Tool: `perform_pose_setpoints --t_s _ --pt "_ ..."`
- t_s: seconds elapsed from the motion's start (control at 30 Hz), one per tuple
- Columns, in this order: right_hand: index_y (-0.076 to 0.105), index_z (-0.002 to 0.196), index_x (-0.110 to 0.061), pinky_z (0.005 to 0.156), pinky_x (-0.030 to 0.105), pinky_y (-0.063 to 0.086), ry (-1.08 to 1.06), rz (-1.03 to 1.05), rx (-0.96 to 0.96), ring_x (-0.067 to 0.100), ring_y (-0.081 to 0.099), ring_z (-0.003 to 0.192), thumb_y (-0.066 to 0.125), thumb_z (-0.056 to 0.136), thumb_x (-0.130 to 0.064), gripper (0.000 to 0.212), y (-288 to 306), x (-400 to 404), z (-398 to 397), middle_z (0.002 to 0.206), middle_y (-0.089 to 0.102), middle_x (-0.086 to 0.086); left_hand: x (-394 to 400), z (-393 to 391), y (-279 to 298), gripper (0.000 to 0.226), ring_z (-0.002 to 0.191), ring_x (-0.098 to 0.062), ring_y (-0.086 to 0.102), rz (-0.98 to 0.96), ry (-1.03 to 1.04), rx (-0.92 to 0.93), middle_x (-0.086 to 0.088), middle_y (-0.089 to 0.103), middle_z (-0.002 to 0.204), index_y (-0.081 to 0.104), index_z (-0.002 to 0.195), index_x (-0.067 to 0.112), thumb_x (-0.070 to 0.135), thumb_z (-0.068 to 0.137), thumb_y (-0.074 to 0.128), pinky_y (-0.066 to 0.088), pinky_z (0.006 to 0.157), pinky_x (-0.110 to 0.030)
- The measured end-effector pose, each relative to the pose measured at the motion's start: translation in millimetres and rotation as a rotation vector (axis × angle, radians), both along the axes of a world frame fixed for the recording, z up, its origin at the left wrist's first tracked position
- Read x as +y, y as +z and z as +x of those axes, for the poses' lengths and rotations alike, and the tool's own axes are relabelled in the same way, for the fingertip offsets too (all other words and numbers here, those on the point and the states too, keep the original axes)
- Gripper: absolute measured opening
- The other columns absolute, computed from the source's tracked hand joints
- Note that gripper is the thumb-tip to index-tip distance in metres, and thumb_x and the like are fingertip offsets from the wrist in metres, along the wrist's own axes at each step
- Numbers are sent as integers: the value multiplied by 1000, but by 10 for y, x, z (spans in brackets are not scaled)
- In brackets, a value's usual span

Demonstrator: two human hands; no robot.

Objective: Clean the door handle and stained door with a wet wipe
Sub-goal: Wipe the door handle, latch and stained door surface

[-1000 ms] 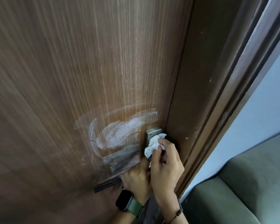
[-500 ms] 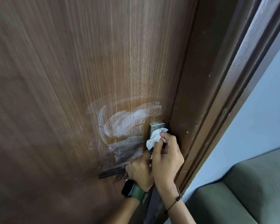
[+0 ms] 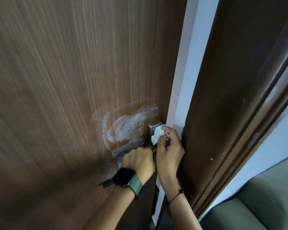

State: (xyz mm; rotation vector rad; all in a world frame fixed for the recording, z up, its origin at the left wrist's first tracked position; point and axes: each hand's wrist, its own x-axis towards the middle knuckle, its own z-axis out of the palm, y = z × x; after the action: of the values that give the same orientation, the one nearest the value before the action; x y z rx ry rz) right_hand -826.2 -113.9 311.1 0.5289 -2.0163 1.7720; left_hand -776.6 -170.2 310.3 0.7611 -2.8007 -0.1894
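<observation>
A brown wood-grain door (image 3: 65, 80) is being viewed ajar from its frame (image 3: 223, 113). One crumpled wet wipe (image 3: 157, 134) is being pinched by the right hand (image 3: 169, 150) against the metal handle plate (image 3: 154, 128); the left hand (image 3: 140, 161) is being kept curled round the lever — mostly hidden. One white stain (image 3: 128, 128) is lying just beside — likely to be smeared wider if rubbed with a soiled wipe.

Dim indoor light, brighter fr right gap, soft shadow under hands (image 3: 155, 155), motion blur at left, wide-angle edge warp
</observation>
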Motion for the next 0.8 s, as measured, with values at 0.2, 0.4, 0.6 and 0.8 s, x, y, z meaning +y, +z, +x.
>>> perform_pose_setpoints --t_s 0.2,0.4,0.6,0.8 --pt "58 98 -12 66 11 43 -8 -36 -208 9 57 78 45 91 -1 18 59 -196 -268 88 58 -7 -153 -121 83 20 92 -31 64 -8 -20 -90 -8 67 103 56 100 20 29 91 41 38 60 -32" --pt "62 93 -4 58 -4 38 -46 -185 -265 -7 55 71 43 92 1 20 197 -462 -586 83 60 -4 -268 -166 36 37 88 -28 65 -47 -34 -67 -6 68 97 54 100 20 49 93 31 37 58 -30" --pt "66 110 -4 82 18 43 -70 129 -202 21 59 104 44 94 0 27 84 -538 -780 110 68 9 -272 -162 -4 40 79 -25 67 -69 -12 -25 -2 68 86 54 95 22 53 92 29 36 53 -28" --pt "66 111 -2 88 34 48 127 153 -194 25 59 100 44 94 -2 28 -39 -476 -896 108 67 13 -237 -166 -33 41 80 -26 67 -102 35 1 -2 69 86 55 93 24 55 91 29 33 54 -28"
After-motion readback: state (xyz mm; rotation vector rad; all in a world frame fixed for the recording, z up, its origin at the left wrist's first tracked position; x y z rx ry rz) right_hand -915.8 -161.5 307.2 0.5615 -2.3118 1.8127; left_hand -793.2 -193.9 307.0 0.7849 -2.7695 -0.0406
